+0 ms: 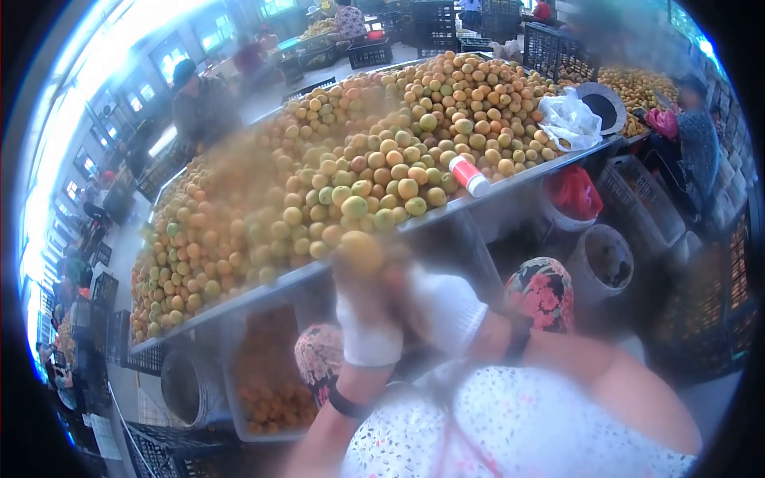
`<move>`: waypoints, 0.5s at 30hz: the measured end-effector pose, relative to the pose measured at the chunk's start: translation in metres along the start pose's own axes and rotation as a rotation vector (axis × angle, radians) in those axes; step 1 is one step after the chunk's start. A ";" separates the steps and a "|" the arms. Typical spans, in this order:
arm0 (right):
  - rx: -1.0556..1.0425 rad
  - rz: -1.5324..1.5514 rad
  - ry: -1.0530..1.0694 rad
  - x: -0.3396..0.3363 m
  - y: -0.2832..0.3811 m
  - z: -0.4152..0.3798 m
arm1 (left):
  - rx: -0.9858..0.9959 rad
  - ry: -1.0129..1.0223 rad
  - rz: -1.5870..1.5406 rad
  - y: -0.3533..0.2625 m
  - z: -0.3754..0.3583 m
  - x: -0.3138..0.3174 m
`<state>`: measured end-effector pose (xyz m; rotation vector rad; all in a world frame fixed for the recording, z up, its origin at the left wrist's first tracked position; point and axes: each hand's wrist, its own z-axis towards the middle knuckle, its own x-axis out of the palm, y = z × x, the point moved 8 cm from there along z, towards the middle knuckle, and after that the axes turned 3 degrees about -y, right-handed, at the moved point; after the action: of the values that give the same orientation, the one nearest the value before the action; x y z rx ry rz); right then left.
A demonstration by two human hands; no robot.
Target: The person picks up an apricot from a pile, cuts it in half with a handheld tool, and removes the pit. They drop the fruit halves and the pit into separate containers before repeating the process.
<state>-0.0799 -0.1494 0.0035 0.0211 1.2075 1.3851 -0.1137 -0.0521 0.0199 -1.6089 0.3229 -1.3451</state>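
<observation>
My left hand (368, 323), in a white glove, is closed on a yellow apricot (361, 253) just in front of the table's near edge. Close beside it is my right hand (443, 309), also gloved in white. A blurred patch covers the right fingers, so what they hold cannot be made out. Beyond both hands, a large heap of apricots (390, 171), yellow-orange with some greenish ones, covers the metal-edged table (299, 279). A red and white bottle (468, 175) lies on the fruit near the front edge.
Below the table stand a white crate (239, 374) with orange fruit pieces, a bucket (187, 386) and another bucket (602, 259). A white plastic bag (570, 118) lies at the heap's right end. One person (689, 139) sits at right; another (195, 103) is across the table.
</observation>
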 end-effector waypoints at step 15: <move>0.050 0.054 -0.087 -0.001 -0.022 0.007 | 0.247 0.008 0.295 -0.012 0.024 0.001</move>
<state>-0.0591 -0.1524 -0.0065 0.1489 1.1764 1.3865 -0.0970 -0.0347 0.0317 -1.2953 0.3679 -1.1182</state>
